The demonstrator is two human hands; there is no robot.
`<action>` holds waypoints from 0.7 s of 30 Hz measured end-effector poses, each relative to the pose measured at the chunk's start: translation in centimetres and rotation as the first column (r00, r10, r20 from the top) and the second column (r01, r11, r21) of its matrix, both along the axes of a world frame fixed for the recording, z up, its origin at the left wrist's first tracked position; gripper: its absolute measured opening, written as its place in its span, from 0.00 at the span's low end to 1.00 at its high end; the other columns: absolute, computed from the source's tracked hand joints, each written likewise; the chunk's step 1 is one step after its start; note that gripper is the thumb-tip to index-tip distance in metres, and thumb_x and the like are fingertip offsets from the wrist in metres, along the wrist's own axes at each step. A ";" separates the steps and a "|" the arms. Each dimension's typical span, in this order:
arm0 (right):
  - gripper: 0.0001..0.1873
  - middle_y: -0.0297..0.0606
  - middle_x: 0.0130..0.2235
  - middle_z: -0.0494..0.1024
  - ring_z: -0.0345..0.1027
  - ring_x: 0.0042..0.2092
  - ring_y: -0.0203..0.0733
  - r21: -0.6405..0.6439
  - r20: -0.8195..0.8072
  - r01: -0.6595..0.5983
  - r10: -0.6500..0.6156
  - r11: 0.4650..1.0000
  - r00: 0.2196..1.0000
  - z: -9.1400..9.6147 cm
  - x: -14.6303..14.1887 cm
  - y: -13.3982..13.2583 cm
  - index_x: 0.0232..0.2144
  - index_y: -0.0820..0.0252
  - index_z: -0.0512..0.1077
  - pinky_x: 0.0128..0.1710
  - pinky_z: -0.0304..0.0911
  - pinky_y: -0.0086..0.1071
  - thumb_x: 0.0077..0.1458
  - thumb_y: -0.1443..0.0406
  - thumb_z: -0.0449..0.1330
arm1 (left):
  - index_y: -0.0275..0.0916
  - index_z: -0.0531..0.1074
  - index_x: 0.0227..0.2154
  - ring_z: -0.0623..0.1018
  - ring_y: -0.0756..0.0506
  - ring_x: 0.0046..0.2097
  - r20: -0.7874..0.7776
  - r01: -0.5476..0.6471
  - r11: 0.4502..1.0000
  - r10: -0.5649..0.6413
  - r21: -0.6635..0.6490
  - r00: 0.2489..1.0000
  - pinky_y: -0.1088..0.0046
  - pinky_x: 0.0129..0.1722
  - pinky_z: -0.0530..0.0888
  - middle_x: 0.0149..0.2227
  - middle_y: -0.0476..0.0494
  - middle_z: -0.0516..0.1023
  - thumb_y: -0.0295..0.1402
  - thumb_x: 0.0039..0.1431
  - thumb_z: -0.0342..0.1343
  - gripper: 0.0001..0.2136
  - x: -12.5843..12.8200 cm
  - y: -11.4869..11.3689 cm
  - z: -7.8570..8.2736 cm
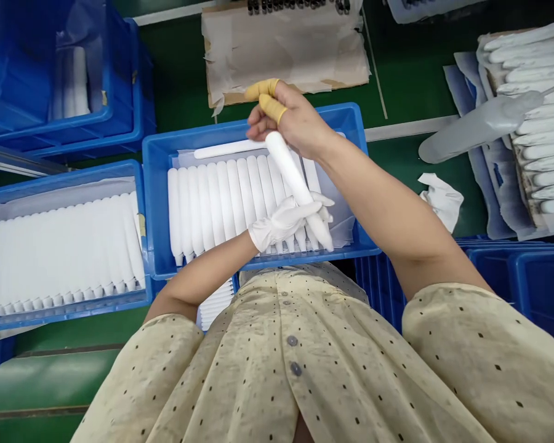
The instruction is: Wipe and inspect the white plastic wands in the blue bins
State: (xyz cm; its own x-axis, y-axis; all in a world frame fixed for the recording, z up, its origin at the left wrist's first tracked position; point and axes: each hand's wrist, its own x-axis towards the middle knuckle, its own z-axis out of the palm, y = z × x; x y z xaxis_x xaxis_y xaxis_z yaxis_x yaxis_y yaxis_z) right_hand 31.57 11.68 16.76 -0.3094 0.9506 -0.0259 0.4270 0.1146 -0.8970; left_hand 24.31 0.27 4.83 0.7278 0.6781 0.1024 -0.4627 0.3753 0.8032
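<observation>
White tapered rod (292, 172) lay slanted over the right half of the blue plastic crate (198, 131), its lower tip down by the packed row of rods (212, 203). Your gloved left hand (284, 223) had its fingers closed around the rod's lower half. Your right hand (286, 117), with yellow finger cots (272, 107) on two fingers, was curled at the upper end; whether it gripped cannot be told from this view. A loose hold on that smooth surface could let the rod slip and knock its neighbours. Another crate of rods (74, 306) sat at 9 o'clock, a paper-lined stack of rods (535, 123) at 2 o'clock.
</observation>
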 end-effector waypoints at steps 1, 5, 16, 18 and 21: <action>0.14 0.35 0.44 0.79 0.79 0.44 0.40 0.029 0.123 0.041 -0.045 0.999 0.991 -1.0 -0.2 1.3 0.52 0.54 0.68 0.47 0.75 0.38 0.75 0.63 0.45 | 0.39 0.79 0.45 0.84 0.39 0.44 -0.002 -0.056 0.996 0.056 -0.068 0.998 0.52 0.56 0.80 0.35 0.42 0.82 0.50 0.64 0.63 0.19 -0.9 0.2 0.4; 0.13 0.47 0.55 0.79 0.73 0.56 0.54 0.163 0.748 0.020 -0.137 0.986 0.650 -6.2 0.6 5.0 0.50 0.62 0.74 0.57 0.69 0.47 0.65 0.70 0.57 | 0.41 0.78 0.38 0.78 0.50 0.29 0.016 -0.430 0.841 0.460 -0.329 0.888 0.71 0.45 0.81 0.22 0.53 0.69 0.42 0.72 0.57 0.12 -5.7 2.6 0.7; 0.23 0.54 0.55 0.76 0.70 0.56 0.61 0.227 0.899 -0.217 -0.119 0.950 0.421 -7.2 1.8 4.2 0.54 0.67 0.71 0.56 0.67 0.51 0.56 0.68 0.63 | 0.38 0.76 0.49 0.83 0.48 0.55 -0.127 -0.636 0.559 0.689 -0.532 0.713 0.70 0.60 0.79 0.46 0.42 0.84 0.31 0.72 0.54 0.08 -9.2 6.2 -4.0; 0.23 0.49 0.48 0.78 0.73 0.50 0.58 0.236 0.841 -0.180 -0.108 0.955 0.530 -6.3 2.0 2.8 0.54 0.64 0.69 0.54 0.68 0.52 0.56 0.66 0.64 | 0.37 0.74 0.52 0.78 0.44 0.63 -0.122 -0.638 0.617 0.668 -0.460 0.734 0.64 0.64 0.77 0.53 0.38 0.82 0.32 0.72 0.53 0.11 -9.2 6.2 -4.3; 0.20 0.41 0.42 0.78 0.75 0.44 0.53 0.195 0.612 -0.077 -0.059 0.978 0.789 -5.7 2.1 -0.7 0.50 0.57 0.66 0.48 0.73 0.48 0.58 0.59 0.65 | 0.36 0.75 0.53 0.75 0.38 0.67 -0.122 -0.618 0.701 0.621 -0.356 0.774 0.56 0.67 0.75 0.57 0.34 0.80 0.37 0.72 0.54 0.14 -9.2 6.2 -4.4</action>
